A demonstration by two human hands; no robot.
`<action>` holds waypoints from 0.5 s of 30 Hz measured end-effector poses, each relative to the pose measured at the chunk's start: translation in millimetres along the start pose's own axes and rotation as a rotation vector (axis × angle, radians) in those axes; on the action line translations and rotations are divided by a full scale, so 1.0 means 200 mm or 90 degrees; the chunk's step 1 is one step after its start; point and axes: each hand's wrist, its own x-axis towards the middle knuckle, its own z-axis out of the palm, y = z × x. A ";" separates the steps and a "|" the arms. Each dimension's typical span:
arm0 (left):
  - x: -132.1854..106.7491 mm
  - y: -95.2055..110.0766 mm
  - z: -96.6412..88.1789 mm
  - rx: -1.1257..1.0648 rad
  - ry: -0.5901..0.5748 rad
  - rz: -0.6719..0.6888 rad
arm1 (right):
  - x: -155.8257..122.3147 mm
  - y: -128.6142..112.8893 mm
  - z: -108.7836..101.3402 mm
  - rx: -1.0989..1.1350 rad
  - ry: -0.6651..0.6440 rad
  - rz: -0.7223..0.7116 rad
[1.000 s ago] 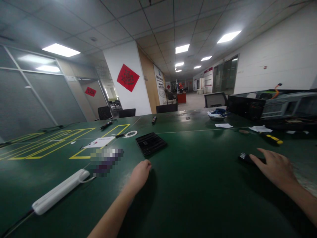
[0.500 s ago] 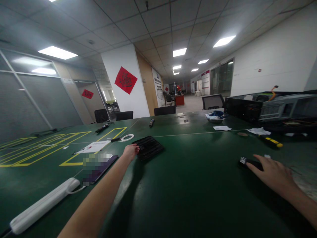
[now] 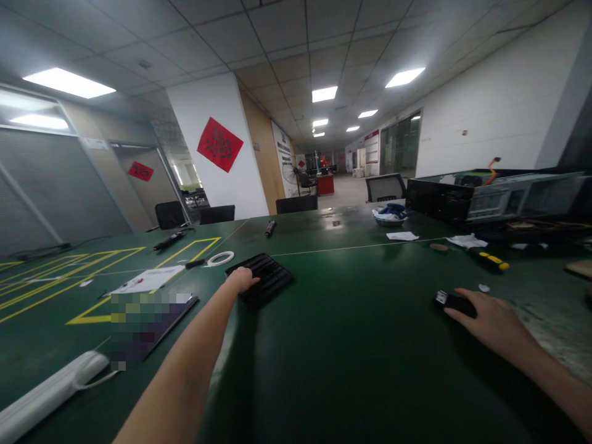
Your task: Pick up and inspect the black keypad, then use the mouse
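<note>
My left hand is closed on the near left edge of a flat black tray with raised ridges, its fingertips over the rim. Off to the right, my right hand has thumb and fingers around a small black block-shaped object with a pale label or metal end. What kind of object it is cannot be made out. A small whitish piece lies just beyond the right hand's fingers. A white ring of tape or cable lies left of the tray.
On the green table are a yellow-and-black screwdriver, a bowl with blue and white cloth, and a paper sheet. A white power strip lies near left. An opened computer case stands back right.
The view has turned slightly right, so things sit further left in it. My left hand remains at the tray's edge; my right fingers have closed more around the black object.
</note>
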 end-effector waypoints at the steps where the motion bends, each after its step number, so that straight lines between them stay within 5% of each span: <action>1: -0.02 0.01 0.00 0.004 0.009 0.022 | 0.00 -0.02 -0.01 0.026 -0.010 -0.014; 4: -0.12 0.09 0.00 -0.007 0.037 0.093 | -0.02 -0.13 -0.08 0.114 -0.028 -0.051; 8: -0.38 0.33 0.06 -0.093 0.071 0.187 | -0.12 -0.37 -0.17 0.250 -0.069 -0.097; 12: -0.72 0.64 0.15 -0.557 0.055 0.340 | -0.28 -0.56 -0.23 0.370 -0.187 -0.150; 15: -0.89 0.80 0.21 -0.637 0.024 0.398 | -0.35 -0.64 -0.24 0.439 -0.247 -0.192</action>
